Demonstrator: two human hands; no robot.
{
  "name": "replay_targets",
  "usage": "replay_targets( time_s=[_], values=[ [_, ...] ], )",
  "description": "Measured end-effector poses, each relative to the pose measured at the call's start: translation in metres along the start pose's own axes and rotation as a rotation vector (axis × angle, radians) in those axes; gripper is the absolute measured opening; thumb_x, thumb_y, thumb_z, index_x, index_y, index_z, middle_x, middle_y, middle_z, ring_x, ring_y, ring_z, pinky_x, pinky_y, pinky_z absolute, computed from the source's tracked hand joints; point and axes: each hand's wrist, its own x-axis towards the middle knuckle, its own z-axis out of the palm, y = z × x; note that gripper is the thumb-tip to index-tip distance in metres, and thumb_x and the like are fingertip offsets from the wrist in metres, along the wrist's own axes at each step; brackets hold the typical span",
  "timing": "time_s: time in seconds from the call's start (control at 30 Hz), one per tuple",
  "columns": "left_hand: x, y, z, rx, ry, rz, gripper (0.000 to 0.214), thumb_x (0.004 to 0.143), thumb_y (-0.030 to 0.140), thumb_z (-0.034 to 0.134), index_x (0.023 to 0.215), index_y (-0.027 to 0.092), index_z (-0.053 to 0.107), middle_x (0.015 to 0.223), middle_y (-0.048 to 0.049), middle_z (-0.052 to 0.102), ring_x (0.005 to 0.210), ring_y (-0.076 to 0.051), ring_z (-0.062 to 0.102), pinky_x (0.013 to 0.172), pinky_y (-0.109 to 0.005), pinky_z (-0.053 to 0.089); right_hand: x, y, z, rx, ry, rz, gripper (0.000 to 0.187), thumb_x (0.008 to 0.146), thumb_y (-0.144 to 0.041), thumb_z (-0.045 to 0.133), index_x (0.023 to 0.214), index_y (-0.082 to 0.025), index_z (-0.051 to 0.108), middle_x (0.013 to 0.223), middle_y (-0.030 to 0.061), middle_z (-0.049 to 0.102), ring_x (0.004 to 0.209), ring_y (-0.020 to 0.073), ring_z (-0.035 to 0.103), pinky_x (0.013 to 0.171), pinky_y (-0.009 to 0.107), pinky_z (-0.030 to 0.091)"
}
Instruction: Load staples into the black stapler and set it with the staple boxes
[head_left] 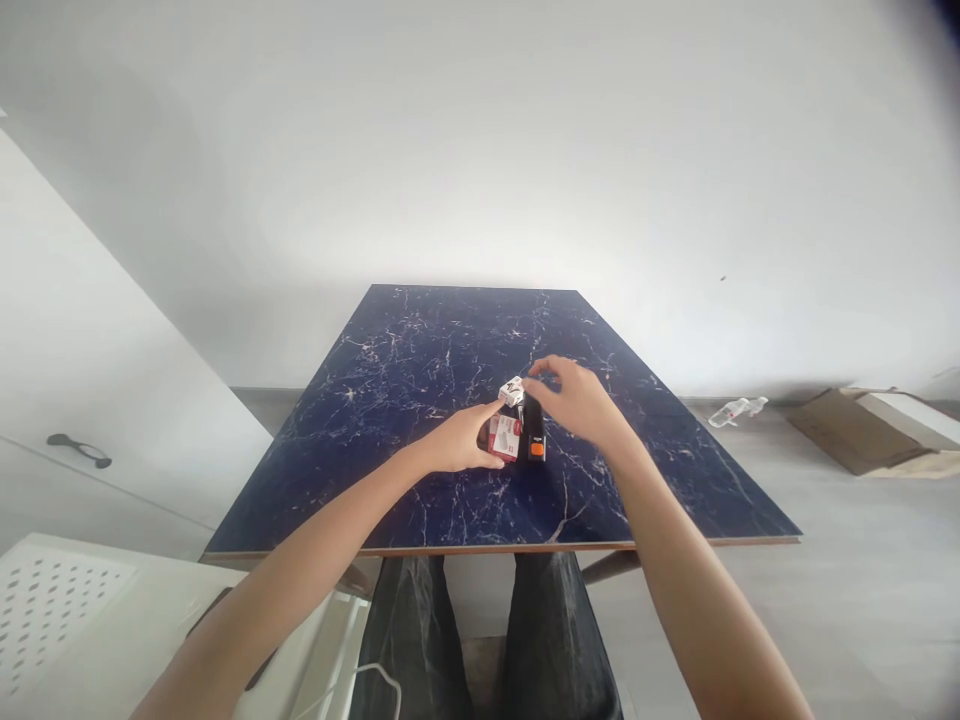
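Observation:
My left hand (459, 437) reaches in from the left, thumb and fingers curved around a small red-and-white box (505, 440). Its index fingertip meets the lower left corner of a smaller white box (511, 391) with dark print, just beyond the red one. Opposite, my right hand (571, 395) hovers with bent fingers, thumb and index tips slightly apart at the white box's right edge. I cannot tell whether they touch it. Below those fingertips lies a black object with an orange part (536, 440), upright to my view beside the red-and-white box, its far end partly covered.
The things lie on a dark blue marble-patterned table (420, 350), its far edge near a white wall. On the floor to the right are clear plastic bottles (735, 411) and a cardboard box (862, 430). A white cabinet (112, 350) stands left; a white cable (382, 672) hangs near my legs.

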Motion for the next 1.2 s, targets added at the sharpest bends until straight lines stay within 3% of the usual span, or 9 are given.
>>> replay_targets(
  time_s=[0.03, 0.13, 0.27, 0.6, 0.7, 0.8, 0.93, 1.03, 1.2],
  values=[
    [0.001, 0.003, 0.003, 0.0, 0.0, -0.009, 0.113, 0.077, 0.049, 0.081, 0.167, 0.027, 0.016, 0.162, -0.0161, 0.041, 0.136, -0.039, 0.054, 0.101, -0.05, 0.052, 0.016, -0.001, 0.0, -0.084, -0.034, 0.086, 0.044, 0.099, -0.048, 0.051, 0.128, -0.019, 0.065, 0.132, 0.0166, 0.066, 0.12, 0.0357, 0.063, 0.092, 0.047, 0.053],
    [0.004, 0.012, 0.011, 0.019, 0.016, -0.011, 0.115, 0.077, 0.051, 0.081, 0.167, 0.03, 0.012, 0.164, -0.0154, 0.038, 0.138, -0.04, 0.051, 0.102, -0.05, 0.051, 0.068, -0.01, 0.013, -0.381, -0.41, 0.172, 0.051, 0.085, -0.045, 0.071, 0.124, -0.013, 0.069, 0.119, 0.02, 0.071, 0.106, 0.0374, 0.069, 0.083, 0.044, 0.056],
    [0.005, 0.019, 0.016, -0.004, 0.032, 0.01, 0.11, 0.079, 0.055, 0.078, 0.166, 0.029, 0.016, 0.162, -0.016, 0.039, 0.139, -0.04, 0.05, 0.107, -0.052, 0.048, 0.106, -0.02, 0.032, -0.467, -0.531, 0.171, 0.048, 0.066, -0.029, 0.086, 0.109, -0.01, 0.076, 0.106, 0.0208, 0.073, 0.103, 0.0403, 0.07, 0.082, 0.044, 0.056],
    [-0.002, 0.022, 0.021, 0.027, 0.167, -0.001, 0.074, 0.076, 0.043, 0.083, 0.138, 0.026, 0.046, 0.142, -0.0138, 0.049, 0.107, -0.029, 0.065, 0.087, -0.045, 0.057, 0.099, -0.018, 0.012, -0.347, -0.746, -0.058, 0.038, 0.068, -0.028, 0.082, 0.105, -0.021, 0.079, 0.117, 0.0095, 0.073, 0.104, 0.0332, 0.068, 0.082, 0.038, 0.053],
    [-0.004, 0.021, 0.023, 0.013, 0.194, -0.055, 0.061, 0.076, 0.037, 0.082, 0.125, 0.025, 0.047, 0.133, -0.0119, 0.051, 0.092, -0.024, 0.066, 0.077, -0.043, 0.058, 0.097, -0.023, 0.002, -0.267, -0.829, -0.103, 0.028, 0.078, -0.034, 0.075, 0.105, -0.024, 0.079, 0.12, 0.0057, 0.073, 0.107, 0.0298, 0.068, 0.087, 0.036, 0.052],
    [-0.007, 0.019, 0.023, -0.037, 0.197, -0.064, 0.058, 0.074, 0.038, 0.084, 0.118, 0.024, 0.047, 0.132, -0.0116, 0.049, 0.09, -0.022, 0.065, 0.073, -0.04, 0.06, 0.08, -0.014, -0.004, -0.095, -0.663, -0.125, 0.038, 0.093, -0.039, 0.06, 0.126, -0.025, 0.071, 0.137, 0.0062, 0.067, 0.119, 0.0284, 0.064, 0.095, 0.036, 0.05],
    [-0.009, 0.018, 0.017, -0.089, 0.202, -0.055, 0.079, 0.072, 0.043, 0.086, 0.137, 0.027, 0.044, 0.145, -0.0144, 0.041, 0.101, -0.024, 0.065, 0.078, -0.04, 0.06, 0.024, 0.016, 0.006, 0.179, -0.029, 0.146, 0.053, 0.101, -0.049, 0.045, 0.143, -0.018, 0.055, 0.146, 0.0123, 0.059, 0.13, 0.029, 0.059, 0.106, 0.041, 0.046],
    [-0.003, 0.022, 0.011, -0.039, 0.15, -0.096, 0.103, 0.069, 0.042, 0.087, 0.155, 0.028, 0.032, 0.149, -0.0171, 0.044, 0.106, -0.03, 0.065, 0.081, -0.043, 0.058, -0.027, 0.033, 0.022, 0.247, -0.094, 0.325, 0.057, 0.102, -0.056, 0.042, 0.139, -0.016, 0.058, 0.136, 0.0158, 0.066, 0.123, 0.0321, 0.064, 0.104, 0.044, 0.047],
    [0.017, 0.033, 0.02, 0.076, 0.103, -0.061, 0.072, 0.07, 0.03, 0.085, 0.135, 0.021, 0.056, 0.123, -0.0138, 0.064, 0.112, -0.035, 0.064, 0.089, -0.043, 0.054, -0.073, 0.032, 0.039, 0.318, -0.127, 0.239, 0.052, 0.102, -0.05, 0.046, 0.145, -0.021, 0.052, 0.136, 0.0114, 0.068, 0.118, 0.029, 0.067, 0.099, 0.041, 0.049]
  ],
)
